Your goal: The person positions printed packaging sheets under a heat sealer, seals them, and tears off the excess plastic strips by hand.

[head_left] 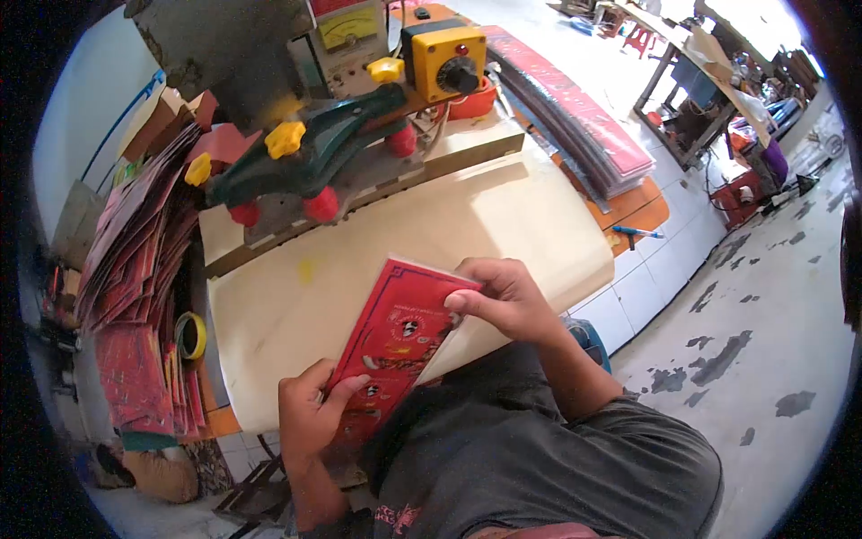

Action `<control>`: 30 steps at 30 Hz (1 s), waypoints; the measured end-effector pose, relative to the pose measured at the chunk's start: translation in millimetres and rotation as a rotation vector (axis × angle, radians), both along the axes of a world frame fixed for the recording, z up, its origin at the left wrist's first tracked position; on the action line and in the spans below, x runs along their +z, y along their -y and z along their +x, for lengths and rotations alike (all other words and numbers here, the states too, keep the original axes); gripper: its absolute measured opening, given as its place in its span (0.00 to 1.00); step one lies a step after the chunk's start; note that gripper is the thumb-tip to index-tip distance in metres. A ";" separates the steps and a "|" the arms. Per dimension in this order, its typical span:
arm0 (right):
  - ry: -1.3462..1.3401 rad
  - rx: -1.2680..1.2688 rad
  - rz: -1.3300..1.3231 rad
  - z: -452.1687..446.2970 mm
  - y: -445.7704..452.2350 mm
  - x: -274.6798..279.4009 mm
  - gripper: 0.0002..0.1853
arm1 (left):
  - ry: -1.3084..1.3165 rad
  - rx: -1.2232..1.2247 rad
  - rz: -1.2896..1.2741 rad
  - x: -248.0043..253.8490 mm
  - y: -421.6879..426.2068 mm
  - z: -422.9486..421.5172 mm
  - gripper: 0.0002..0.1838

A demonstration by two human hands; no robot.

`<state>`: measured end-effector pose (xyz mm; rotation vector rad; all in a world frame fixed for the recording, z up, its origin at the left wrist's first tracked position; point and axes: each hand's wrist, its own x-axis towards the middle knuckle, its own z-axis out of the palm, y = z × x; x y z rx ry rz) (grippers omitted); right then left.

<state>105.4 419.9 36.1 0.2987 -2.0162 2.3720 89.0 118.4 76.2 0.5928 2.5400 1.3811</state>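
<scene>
Between my two hands is a red printed plastic packaging sheet point(395, 337), long and narrow with a dark blue border, tilted above the near edge of the cream work surface point(296, 314). My left hand point(314, 404) grips its lower left side, thumb on the printed face. At the upper right corner my right hand point(505, 301) pinches it, thumb on top and fingers behind. Whether it is one piece or a thin stack I cannot tell. Beyond it stands a press machine with a dark green bar point(332, 153) and yellow knobs point(285, 139).
To the left lie heaped red printed sheets point(139, 242) and a yellow tape roll point(190, 336). A neat stack of long red sheets point(584, 108) lies at the back right, near a blue pen point(637, 233). A yellow control box point(446, 63) tops the machine. A cluttered workbench point(700, 67) stands farther right.
</scene>
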 end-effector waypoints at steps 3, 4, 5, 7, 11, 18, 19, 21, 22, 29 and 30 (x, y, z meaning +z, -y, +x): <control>-0.002 0.089 -0.012 -2.2 -6.3 1.8 0.13 | 0.037 0.054 -0.037 -0.9 2.7 -1.0 0.10; -0.004 0.151 -0.030 -3.2 -8.7 3.5 0.13 | 0.029 0.068 -0.001 -2.7 4.5 -1.6 0.10; -0.007 0.142 -0.023 -3.6 -10.6 5.0 0.13 | 0.023 0.082 0.035 -4.3 5.6 -2.2 0.10; -0.075 0.178 0.093 -3.5 -13.7 7.4 0.13 | 0.021 0.075 0.012 -3.4 7.5 -2.3 0.10; -0.077 0.141 0.341 -4.2 -21.5 14.6 0.13 | 0.020 0.075 0.003 0.0 9.1 -1.2 0.11; -0.042 0.090 0.025 0.3 -8.6 10.5 0.14 | 0.093 0.106 0.148 -17.8 15.9 -3.9 0.09; -0.093 0.066 0.025 1.1 -7.2 11.1 0.15 | 0.144 0.115 0.224 -24.2 16.0 -3.0 0.09; -0.153 0.018 0.093 0.9 -5.7 5.9 0.15 | 0.196 0.124 0.299 -26.8 15.2 -2.5 0.09; -0.214 -0.029 0.162 1.0 -5.4 4.1 0.15 | 0.194 0.120 0.283 -25.1 14.1 -2.4 0.09; -0.174 -0.093 0.272 5.4 -1.5 10.9 0.15 | 0.224 0.123 0.285 -26.1 10.2 -1.1 0.09; -0.140 -0.119 0.236 6.2 2.3 9.8 0.14 | 0.223 0.123 0.283 -26.6 10.4 -1.2 0.09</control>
